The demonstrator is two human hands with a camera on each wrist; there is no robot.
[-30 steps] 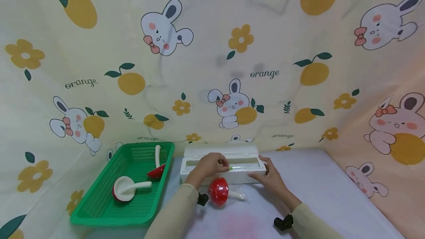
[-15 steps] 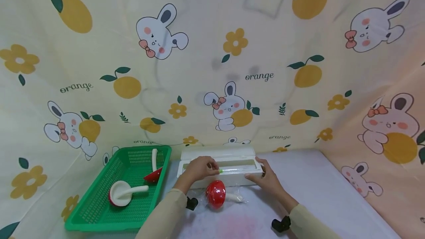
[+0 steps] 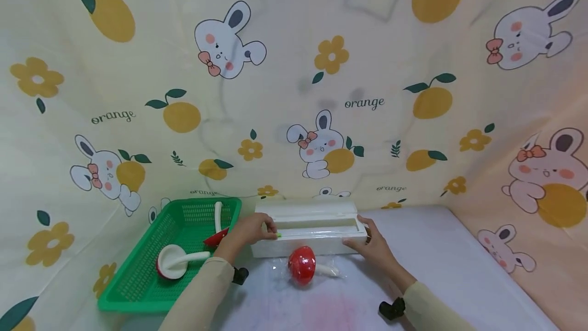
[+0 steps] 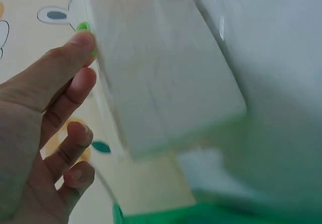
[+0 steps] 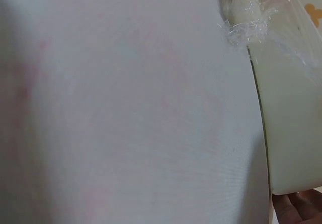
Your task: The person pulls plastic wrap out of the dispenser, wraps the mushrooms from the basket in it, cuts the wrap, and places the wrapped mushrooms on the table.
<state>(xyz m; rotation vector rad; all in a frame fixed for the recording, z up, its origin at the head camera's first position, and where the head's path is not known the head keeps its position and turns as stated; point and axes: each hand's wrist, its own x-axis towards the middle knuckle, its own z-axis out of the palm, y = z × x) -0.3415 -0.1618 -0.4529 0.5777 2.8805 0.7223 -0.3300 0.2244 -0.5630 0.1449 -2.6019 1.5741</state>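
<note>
A long white cling film dispenser (image 3: 303, 249) lies across the table with its lid raised at the back. At its left end, my left hand (image 3: 248, 230) pinches a small green slide cutter (image 4: 83, 26) on the front edge between thumb and forefinger; the other fingers curl loosely in the left wrist view. My right hand (image 3: 375, 245) grips the dispenser's right end, thumb on the front face. In front of the box lies a red-capped toy mushroom (image 3: 302, 265) in clear film. Its wrapped white stem (image 5: 246, 7) shows beside the box in the right wrist view.
Left of the box stands a green basket (image 3: 110, 298). Inside are a toy mushroom with its cap down (image 3: 172, 262) and another red-capped mushroom (image 3: 216, 238) near the right wall. A printed curtain (image 3: 275, 91) hangs behind the table.
My left hand has slid the green cutter leftward along the dispenser's front edge to its left end. The right hand keeps its grip, and the wrapped mushroom stays in place.
</note>
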